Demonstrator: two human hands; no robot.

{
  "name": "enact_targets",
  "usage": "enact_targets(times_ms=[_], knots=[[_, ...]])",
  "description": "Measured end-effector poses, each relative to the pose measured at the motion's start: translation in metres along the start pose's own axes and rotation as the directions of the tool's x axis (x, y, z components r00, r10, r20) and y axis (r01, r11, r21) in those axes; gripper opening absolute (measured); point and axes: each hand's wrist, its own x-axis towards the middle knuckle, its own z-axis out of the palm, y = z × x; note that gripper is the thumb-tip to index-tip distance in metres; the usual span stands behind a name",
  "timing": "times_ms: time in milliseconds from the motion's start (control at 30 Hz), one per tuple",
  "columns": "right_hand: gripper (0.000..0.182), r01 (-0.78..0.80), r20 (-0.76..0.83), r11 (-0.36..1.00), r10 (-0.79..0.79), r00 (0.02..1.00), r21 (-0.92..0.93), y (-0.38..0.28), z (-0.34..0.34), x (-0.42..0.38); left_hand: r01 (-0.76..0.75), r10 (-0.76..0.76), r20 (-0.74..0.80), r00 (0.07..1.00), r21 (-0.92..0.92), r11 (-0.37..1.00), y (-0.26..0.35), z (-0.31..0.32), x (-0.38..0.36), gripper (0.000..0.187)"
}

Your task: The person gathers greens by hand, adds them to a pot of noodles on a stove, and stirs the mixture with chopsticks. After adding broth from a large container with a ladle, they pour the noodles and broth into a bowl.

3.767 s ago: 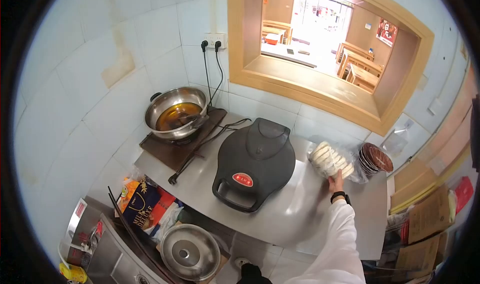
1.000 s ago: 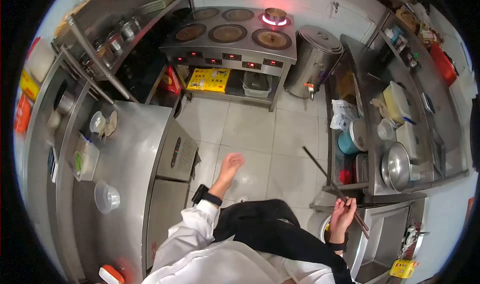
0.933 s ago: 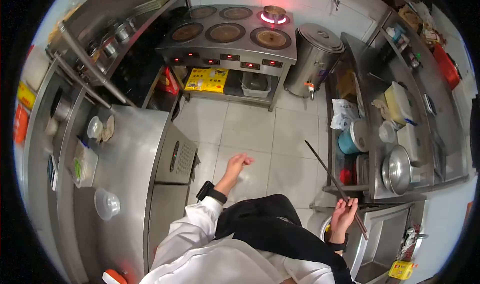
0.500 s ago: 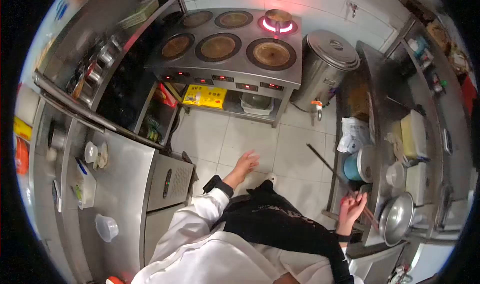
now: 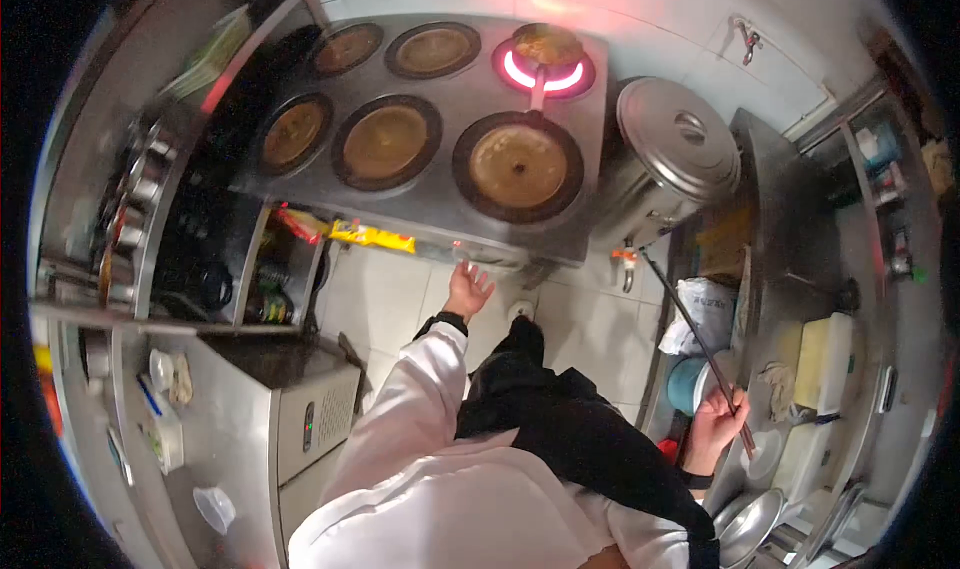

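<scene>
My right hand (image 5: 718, 424) grips a pair of long dark chopsticks (image 5: 690, 329) that slant up and to the left, beside the steel counter on the right. My left hand (image 5: 467, 290) is stretched forward with its fingers apart and nothing in it, close to the front edge of the six-burner stove (image 5: 440, 204). On the stove's back right burner, which glows red, stands a small pan (image 5: 545, 47). The other burners hold round flat brown plates.
A large lidded steel pot (image 5: 672, 149) stands right of the stove. The right counter (image 5: 800, 269) carries a yellow-white tub, bowls and a blue pot below. A steel cabinet (image 5: 250, 419) with small containers is at my left. Tiled floor lies between them.
I have turned from the wall counter with the electric griddle and walked toward the stove, which is now much nearer. My left hand has reached toward its front edge; the right still holds the chopsticks.
</scene>
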Motion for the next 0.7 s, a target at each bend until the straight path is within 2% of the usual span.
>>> enact_targets(times_ms=[67, 133, 167, 200, 267, 333, 367, 433, 467, 500, 600, 633, 700], knots=[[0.022, 0.027, -0.023, 0.998, -0.026, 0.999, 0.056, -0.01, 0.01, 0.026, -0.025, 0.004, -0.155, 0.988, -0.132, 0.991, 0.005, 0.017, 0.028, 0.056], [0.022, 0.073, 0.005, 0.997, -0.073, 0.997, 0.014, -0.014, 0.028, 0.056, -0.077, 0.059, -0.139, 0.989, -0.131, 0.988, 0.009, 0.022, 0.057, 0.057], [0.022, 0.062, 0.03, 0.998, -0.062, 0.998, 0.003, -0.014, 0.037, 0.069, -0.04, 0.005, -0.166, 0.986, -0.211, 0.977, 0.011, 0.02, 0.075, 0.056], [0.021, 0.049, 0.05, 0.999, -0.049, 0.998, -0.007, -0.013, 0.044, 0.082, 0.008, -0.041, -0.193, 0.98, -0.166, 0.986, 0.012, 0.019, 0.089, 0.052], [0.02, 0.04, 0.046, 0.999, -0.04, 0.998, -0.009, -0.004, 0.057, 0.108, -0.089, 0.048, -0.17, 0.984, -0.243, 0.966, 0.002, 0.017, 0.096, 0.047], [0.02, 0.033, 0.006, 0.998, -0.033, 0.999, 0.049, 0.014, 0.071, 0.131, -0.183, 0.184, -0.012, 0.983, -0.17, 0.968, -0.005, 0.01, 0.097, 0.043], [0.02, -0.004, 0.039, 0.999, 0.003, 0.999, 0.036, 0.023, 0.075, 0.142, -0.191, 0.192, -0.008, 0.981, -0.166, 0.968, -0.005, 0.008, 0.097, 0.043], [0.02, -0.059, 0.026, 0.998, 0.059, 0.998, 0.021, 0.039, 0.077, 0.164, -0.107, 0.088, -0.089, 0.992, -0.241, 0.965, -0.008, 0.0, 0.094, 0.041], [0.021, -0.115, 0.012, 0.993, 0.115, 0.993, -0.001, 0.044, 0.078, 0.175, -0.126, 0.102, -0.125, 0.987, -0.198, 0.972, -0.012, -0.002, 0.095, 0.041], [0.021, -0.186, -0.019, 0.982, 0.186, 0.982, 0.018, 0.054, 0.103, 0.182, -0.135, 0.114, -0.116, 0.987, -0.192, 0.972, -0.015, -0.002, 0.09, 0.041], [0.022, -0.295, 0.004, 0.95, 0.296, 0.955, 0.105, 0.074, 0.111, 0.218, -0.156, 0.135, -0.119, 0.984, -0.191, 0.969, -0.017, 0.003, 0.087, 0.043], [0.022, -0.316, -0.062, 0.947, 0.32, 0.945, 0.063, 0.079, 0.121, 0.225, -0.159, 0.136, -0.126, 0.983, -0.187, 0.969, -0.017, 0.003, 0.086, 0.044], [0.022, -0.353, 0.002, 0.935, 0.353, 0.935, 0.01, 0.087, 0.13, 0.244, -0.154, 0.137, -0.089, 0.987, -0.237, 0.959, -0.016, -0.001, 0.089, 0.046]])
